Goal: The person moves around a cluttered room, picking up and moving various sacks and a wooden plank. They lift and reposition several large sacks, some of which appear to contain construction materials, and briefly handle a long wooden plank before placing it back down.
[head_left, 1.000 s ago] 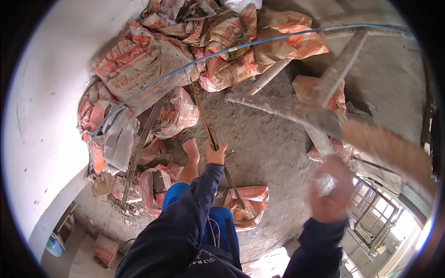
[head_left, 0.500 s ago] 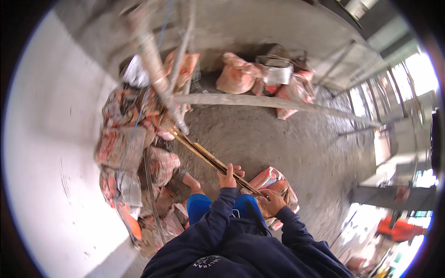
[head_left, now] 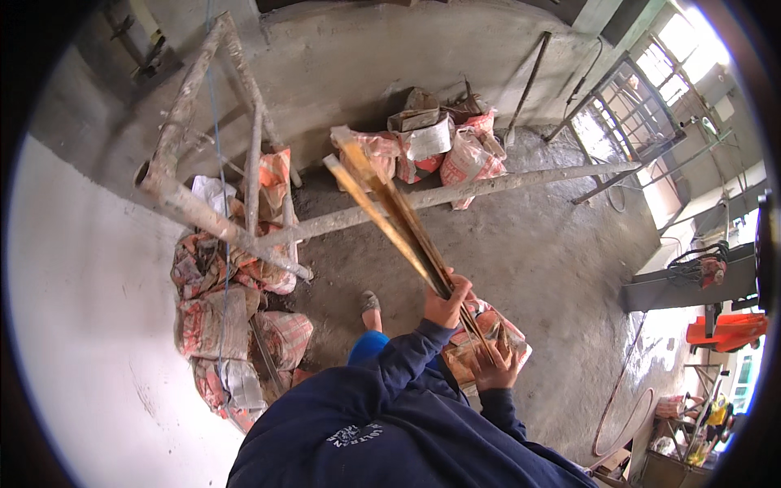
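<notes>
My left hand is wrapped around a bundle of long, thin wooden strips. The strips slant up and away to the left, and their far ends fan apart, slightly blurred. At their lower end, my right hand grips the strips between thumb and fingers. Just below and behind both hands, a red-and-white sack with brownish contents sits on the floor, partly covered by my right hand.
A pipe frame stands at the left, with a long horizontal pole crossing ahead. Filled sacks line the left wall and the back wall. A metal-framed grille leans at the far right; a hose lies at lower right.
The wooden strips have swung up and away from the sacks on the left, toward the middle. Both hands have shifted right, still on the strips. My view has turned.
</notes>
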Action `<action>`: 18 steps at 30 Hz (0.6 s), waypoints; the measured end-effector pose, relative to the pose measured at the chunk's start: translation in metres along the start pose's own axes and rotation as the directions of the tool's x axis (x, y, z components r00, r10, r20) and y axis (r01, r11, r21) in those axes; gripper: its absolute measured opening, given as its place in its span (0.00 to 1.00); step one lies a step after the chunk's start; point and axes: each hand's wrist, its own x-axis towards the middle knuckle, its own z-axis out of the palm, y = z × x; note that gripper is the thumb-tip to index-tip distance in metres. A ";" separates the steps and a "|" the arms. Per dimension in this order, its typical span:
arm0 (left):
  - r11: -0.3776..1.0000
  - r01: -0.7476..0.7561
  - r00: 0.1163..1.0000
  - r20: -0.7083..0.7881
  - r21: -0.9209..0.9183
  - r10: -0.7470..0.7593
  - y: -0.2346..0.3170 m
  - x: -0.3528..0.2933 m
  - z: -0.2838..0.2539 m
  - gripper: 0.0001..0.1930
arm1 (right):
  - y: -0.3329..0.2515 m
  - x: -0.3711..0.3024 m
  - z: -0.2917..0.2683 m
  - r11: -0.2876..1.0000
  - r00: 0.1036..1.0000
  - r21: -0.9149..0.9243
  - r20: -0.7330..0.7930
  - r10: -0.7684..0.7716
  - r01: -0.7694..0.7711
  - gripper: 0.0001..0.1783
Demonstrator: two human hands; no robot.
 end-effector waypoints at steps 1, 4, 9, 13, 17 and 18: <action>0.999 0.001 0.999 0.046 -0.040 0.000 0.006 0.011 0.010 0.14 | 0.005 0.011 0.024 0.999 0.998 0.024 0.054 -0.038 0.036 0.31; 0.995 0.069 0.994 0.085 0.070 -0.075 0.026 0.045 0.025 0.08 | 0.010 0.034 0.095 0.997 0.997 0.058 0.057 -0.060 0.056 0.27; 0.980 -0.020 0.978 0.208 0.197 -0.022 0.051 0.105 0.020 0.10 | 0.017 0.076 0.172 0.989 0.992 0.098 -0.076 -0.103 0.110 0.22; 0.933 -0.235 0.957 0.235 0.274 0.172 0.062 0.145 0.015 0.17 | 0.025 0.136 0.192 0.969 0.974 0.102 -0.053 -0.222 0.227 0.23; 0.995 0.065 0.983 0.164 0.070 -0.076 0.074 0.181 0.019 0.18 | 0.017 0.184 0.219 0.934 0.910 0.108 -0.288 -0.299 0.341 0.20; 0.995 0.030 0.987 0.157 0.090 -0.044 0.077 0.194 0.020 0.17 | 0.014 0.188 0.228 0.945 0.930 0.095 -0.235 -0.284 0.313 0.19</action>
